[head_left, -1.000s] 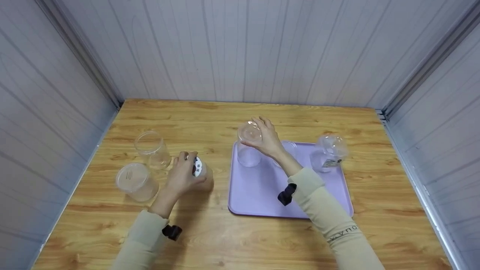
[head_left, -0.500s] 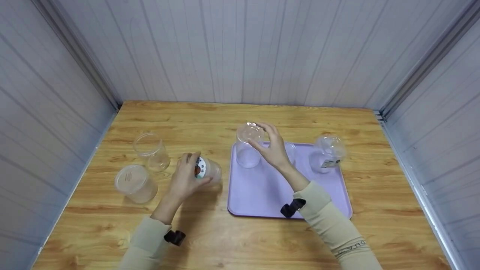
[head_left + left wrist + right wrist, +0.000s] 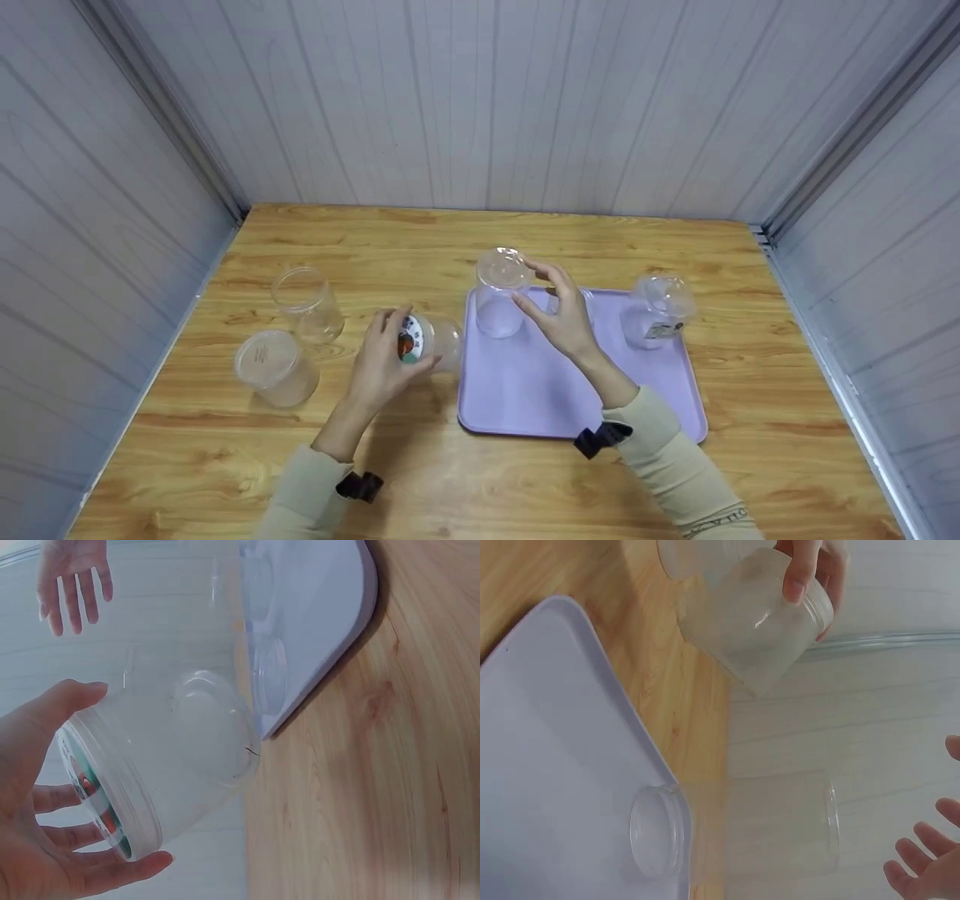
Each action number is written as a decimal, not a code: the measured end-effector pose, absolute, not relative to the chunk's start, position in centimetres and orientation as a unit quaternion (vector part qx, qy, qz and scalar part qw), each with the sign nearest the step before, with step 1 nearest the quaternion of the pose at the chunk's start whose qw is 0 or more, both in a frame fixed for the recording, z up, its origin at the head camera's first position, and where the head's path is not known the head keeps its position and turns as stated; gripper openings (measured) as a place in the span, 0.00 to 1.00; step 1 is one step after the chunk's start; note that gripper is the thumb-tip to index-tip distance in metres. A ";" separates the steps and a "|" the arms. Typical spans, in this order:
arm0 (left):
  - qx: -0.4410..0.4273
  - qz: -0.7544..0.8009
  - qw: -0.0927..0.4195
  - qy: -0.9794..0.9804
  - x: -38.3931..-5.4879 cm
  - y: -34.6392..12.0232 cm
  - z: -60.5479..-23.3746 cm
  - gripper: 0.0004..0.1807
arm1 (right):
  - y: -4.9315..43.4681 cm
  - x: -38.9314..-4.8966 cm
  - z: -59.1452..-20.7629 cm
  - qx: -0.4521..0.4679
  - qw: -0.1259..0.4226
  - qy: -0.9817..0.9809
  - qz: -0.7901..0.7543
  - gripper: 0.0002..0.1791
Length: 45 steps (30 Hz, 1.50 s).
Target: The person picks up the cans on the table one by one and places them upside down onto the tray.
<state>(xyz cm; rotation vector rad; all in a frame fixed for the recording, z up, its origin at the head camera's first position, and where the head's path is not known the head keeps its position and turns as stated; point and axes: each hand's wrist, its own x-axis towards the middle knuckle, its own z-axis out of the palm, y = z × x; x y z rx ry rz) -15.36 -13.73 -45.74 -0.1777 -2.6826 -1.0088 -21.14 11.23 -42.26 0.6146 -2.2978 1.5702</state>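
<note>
My left hand (image 3: pixel 379 367) grips a clear plastic jar (image 3: pixel 442 341) by its lid end. A round picture label (image 3: pixel 97 802) covers the lid, partly hidden by my fingers. The jar is tilted over, its bottom pointing toward the purple tray (image 3: pixel 517 386). On the tray's back left corner another clear jar (image 3: pixel 499 304) stands upside down, threaded mouth on the surface. My right hand (image 3: pixel 566 322) is beside that jar, fingers spread and apart from it, holding nothing. In the right wrist view a gap shows between those fingers (image 3: pixel 915 855) and the jar's bottom.
Farther right on the tray stands a clear jar (image 3: pixel 656 315) with a small label. One more clear jar (image 3: pixel 586 307) is partly hidden behind my right hand. On the table's left are a clear lidless jar (image 3: pixel 309 304) and a lidded jar (image 3: pixel 276 367). Panelled walls enclose the table.
My left hand has tipped its jar from nearly upright to lying over and carried it right, toward the tray. My right hand has drawn back from the upside-down jar, which stays in place.
</note>
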 end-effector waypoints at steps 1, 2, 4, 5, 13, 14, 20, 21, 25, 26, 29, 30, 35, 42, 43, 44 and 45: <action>-0.062 -0.352 0.136 -0.924 -15.3 -13.6 -45.7 0.43 | 11.4 -21.2 -42.6 0.214 0.145 -0.797 0.546 0.26; -0.064 -0.357 0.139 -0.921 -15.3 -13.5 -45.7 0.43 | 11.6 -21.0 -42.7 0.213 0.143 -0.794 0.551 0.27; -0.069 -0.367 0.145 -0.916 -15.2 -13.3 -45.8 0.44 | 11.8 -20.7 -42.9 0.212 0.138 -0.788 0.561 0.27; -0.071 -0.373 0.149 -0.913 -15.2 -13.2 -45.8 0.44 | 11.9 -20.5 -43.0 0.211 0.134 -0.786 0.566 0.27; -0.093 -0.416 0.179 -0.887 -15.2 -12.1 -46.1 0.42 | 12.4 -18.6 -42.0 0.192 0.100 -0.768 0.602 0.24; -0.092 -0.422 0.179 -0.884 -15.2 -12.0 -46.0 0.42 | 12.4 -18.4 -41.8 0.191 0.098 -0.765 0.608 0.24; -0.090 -0.457 0.180 -0.866 -15.0 -11.1 -46.0 0.40 | 13.0 -18.2 -42.7 0.202 0.062 -0.731 0.649 0.24; -0.090 -0.461 0.182 -0.864 -15.0 -10.9 -46.0 0.40 | 13.2 -18.3 -43.1 0.204 0.056 -0.722 0.658 0.24; -0.084 -0.479 0.185 -0.854 -14.9 -10.5 -46.1 0.40 | 13.6 -18.9 -45.0 0.197 0.040 -0.695 0.690 0.24; -0.082 -0.486 0.183 -0.851 -14.9 -10.4 -46.1 0.39 | 13.7 -19.1 -45.4 0.194 0.037 -0.689 0.697 0.24; -0.076 -0.510 0.172 -0.840 -14.8 -10.1 -46.2 0.39 | 13.8 -19.2 -46.1 0.188 0.028 -0.673 0.715 0.24; -0.074 -0.518 0.167 -0.836 -14.8 -9.9 -46.2 0.39 | 13.8 -19.1 -46.2 0.186 0.025 -0.665 0.723 0.24; -0.067 -0.558 0.145 -0.814 -14.7 -9.3 -46.3 0.37 | 13.9 -18.9 -46.8 0.169 -0.003 -0.638 0.751 0.24; -0.055 -0.588 0.121 -0.798 -14.4 -8.4 -46.5 0.36 | 13.7 -18.3 -47.7 0.134 -0.053 -0.594 0.792 0.26; -0.054 -0.591 0.120 -0.796 -14.3 -8.3 -46.5 0.36 | 13.7 -18.2 -47.8 0.131 -0.061 -0.586 0.797 0.26; -0.054 -0.593 0.118 -0.794 -14.3 -8.2 -46.6 0.36 | 13.7 -18.2 -47.9 0.131 -0.068 -0.580 0.801 0.26; -0.054 -0.595 0.115 -0.793 -14.3 -8.2 -46.5 0.35 | 13.7 -18.1 -47.9 0.132 -0.076 -0.576 0.803 0.26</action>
